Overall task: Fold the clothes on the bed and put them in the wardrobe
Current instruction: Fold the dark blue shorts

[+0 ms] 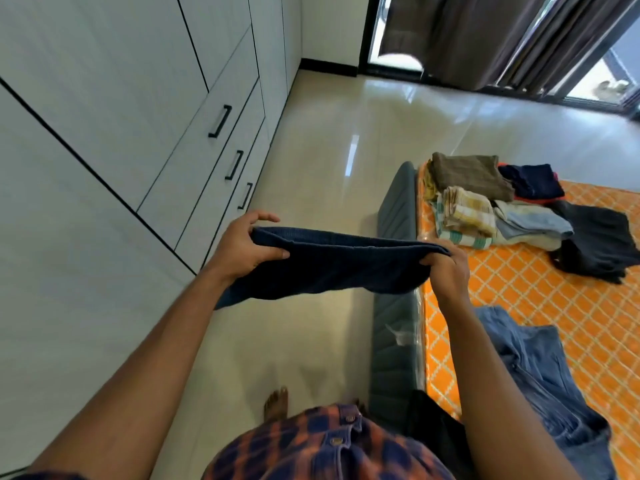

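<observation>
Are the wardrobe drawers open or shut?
Shut. All three drawers sit flush in the wardrobe, nothing pulled out.

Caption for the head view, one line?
Left hand and right hand hold a dark blue garment beside the bed, folded clothes piled on it.

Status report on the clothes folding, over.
Left hand, right hand: each grips one end of dark blue garment, stretched between them. Wardrobe shut. Denim garment unfolded on bed.
</observation>
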